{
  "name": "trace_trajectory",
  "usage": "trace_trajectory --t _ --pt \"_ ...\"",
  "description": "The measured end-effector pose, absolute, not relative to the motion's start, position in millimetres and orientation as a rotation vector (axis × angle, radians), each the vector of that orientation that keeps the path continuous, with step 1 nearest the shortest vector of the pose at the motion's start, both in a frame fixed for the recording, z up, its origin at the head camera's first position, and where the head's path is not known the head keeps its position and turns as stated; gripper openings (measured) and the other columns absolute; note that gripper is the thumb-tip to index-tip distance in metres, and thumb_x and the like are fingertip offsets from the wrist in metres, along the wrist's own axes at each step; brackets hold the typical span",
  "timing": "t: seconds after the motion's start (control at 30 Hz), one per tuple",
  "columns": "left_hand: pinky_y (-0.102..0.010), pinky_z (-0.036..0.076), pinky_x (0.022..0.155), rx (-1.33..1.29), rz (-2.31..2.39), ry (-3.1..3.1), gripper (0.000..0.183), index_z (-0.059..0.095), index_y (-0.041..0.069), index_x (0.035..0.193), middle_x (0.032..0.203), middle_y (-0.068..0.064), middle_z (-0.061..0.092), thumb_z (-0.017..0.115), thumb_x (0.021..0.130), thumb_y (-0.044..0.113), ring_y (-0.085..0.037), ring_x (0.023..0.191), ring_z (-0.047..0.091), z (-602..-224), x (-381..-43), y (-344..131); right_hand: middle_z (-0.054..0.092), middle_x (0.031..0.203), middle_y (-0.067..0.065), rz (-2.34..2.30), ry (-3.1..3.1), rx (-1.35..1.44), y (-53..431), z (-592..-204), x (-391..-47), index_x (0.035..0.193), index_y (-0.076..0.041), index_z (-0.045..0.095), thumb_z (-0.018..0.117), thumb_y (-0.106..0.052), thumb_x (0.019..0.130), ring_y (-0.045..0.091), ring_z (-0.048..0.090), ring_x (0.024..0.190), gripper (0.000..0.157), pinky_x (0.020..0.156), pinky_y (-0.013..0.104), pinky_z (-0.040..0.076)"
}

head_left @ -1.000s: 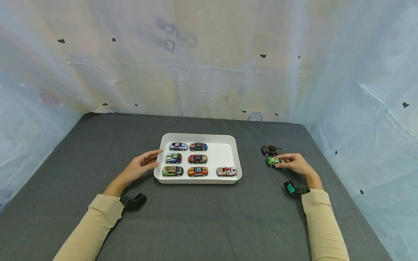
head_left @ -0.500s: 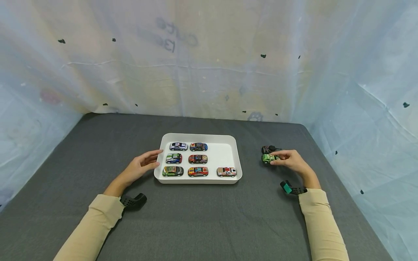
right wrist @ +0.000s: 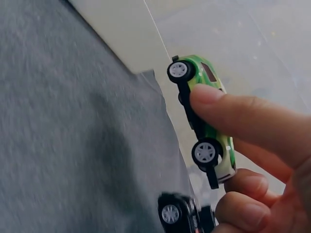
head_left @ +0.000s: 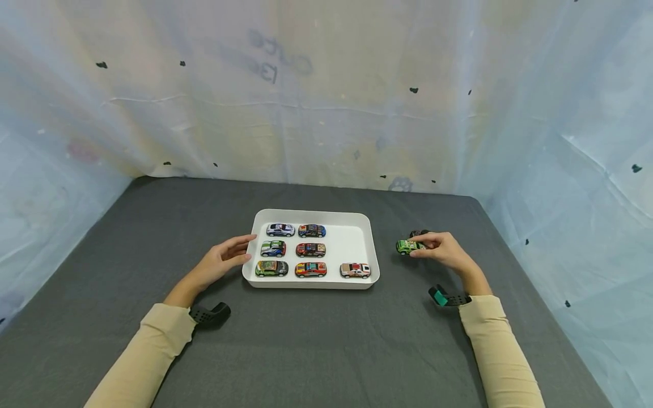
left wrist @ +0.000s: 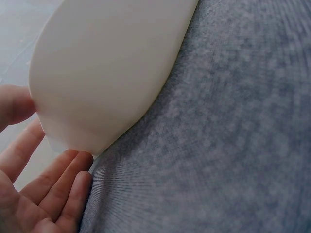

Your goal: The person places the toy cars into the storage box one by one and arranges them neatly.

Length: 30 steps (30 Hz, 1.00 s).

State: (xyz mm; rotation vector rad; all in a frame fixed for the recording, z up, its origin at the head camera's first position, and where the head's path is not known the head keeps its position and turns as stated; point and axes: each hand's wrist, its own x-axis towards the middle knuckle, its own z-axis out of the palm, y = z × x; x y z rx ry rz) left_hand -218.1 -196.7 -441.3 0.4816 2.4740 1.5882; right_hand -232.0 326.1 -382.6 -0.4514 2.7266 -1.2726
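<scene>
My right hand pinches a green toy car between thumb and fingers. In the right wrist view the green toy car hangs above the cloth, wheels facing the camera. Behind that hand, a black toy car is mostly hidden; its wheel and side show in the right wrist view. My left hand rests its fingertips against the left side of a white tray, fingers loosely extended. The left wrist view shows these fingertips touching the tray's outer wall.
Inside the tray several toy cars stand in rows: two columns at left, plus a white-and-red car at the front right. Grey cloth covers the table. Pale plastic sheeting hangs behind and at both sides.
The right hand has moved left with the green toy car, raising it off the cloth and away from the black one. The left hand has stayed at the tray.
</scene>
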Motion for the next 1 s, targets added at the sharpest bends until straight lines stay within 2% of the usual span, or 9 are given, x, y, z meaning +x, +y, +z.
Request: trace_trajectory --t 0.13,0.33,0.43,0.77,0.9,1.0 --pt "-0.006 0.040 0.091 0.485 1.586 2.477 0.056 0.039 0.012 0.148 0.151 -0.019 0.040 0.058 0.098 0.027 -0.031 0.133 0.044 -441 -218 -197 0.033 0.067 -0.003 -1.260 2.736 -0.475 319 -381 -234 0.115 0.005 0.067 0.075 -0.010 0.082 0.005 0.031 0.060 0.037 0.055 0.024 0.029" --pt "-0.005 0.039 0.092 0.491 1.598 2.468 0.056 0.039 0.013 0.148 0.151 -0.019 0.040 0.058 0.097 0.027 0.000 0.120 0.046 -441 -218 -197 0.038 0.069 -0.003 -1.262 2.757 -0.519 308 -379 -235 0.112 0.005 0.069 0.076 -0.008 0.081 0.004 0.033 0.061 0.034 0.054 0.023 0.030" --pt "-0.005 0.039 0.092 0.492 1.603 2.463 0.056 0.039 0.013 0.148 0.152 -0.018 0.040 0.058 0.097 0.027 0.006 0.117 0.044 -442 -219 -197 0.038 0.068 -0.003 -1.289 2.761 -0.569 303 -380 -236 0.111 0.007 0.069 0.076 -0.004 0.080 0.004 0.033 0.061 0.034 0.054 0.022 0.030" --pt "-0.004 0.039 0.092 0.497 1.604 2.462 0.056 0.039 0.013 0.148 0.152 -0.018 0.039 0.057 0.098 0.027 0.008 0.117 0.044 -442 -219 -198 0.035 0.066 -0.002 -1.305 2.723 -0.624 280 -374 -234 0.111 0.007 0.069 0.076 -0.004 0.080 0.005 0.031 0.060 0.033 0.054 0.022 0.028" --pt "-0.005 0.039 0.092 0.495 1.596 2.465 0.055 0.039 0.013 0.148 0.152 -0.018 0.039 0.057 0.098 0.028 0.000 0.121 0.045 -442 -218 -198 0.034 0.066 -0.001 -1.302 2.722 -0.621 271 -373 -232 0.111 0.006 0.069 0.076 -0.004 0.080 0.006 0.030 0.061 0.033 0.054 0.022 0.027" --pt "-0.004 0.039 0.092 0.491 1.597 2.463 0.056 0.038 0.013 0.148 0.153 -0.017 0.039 0.057 0.098 0.027 -0.011 0.128 0.046 -441 -218 -198 0.032 0.067 0.000 -1.311 2.719 -0.627 266 -374 -231 0.111 0.007 0.069 0.076 -0.003 0.080 0.006 0.029 0.061 0.033 0.054 0.023 0.027"
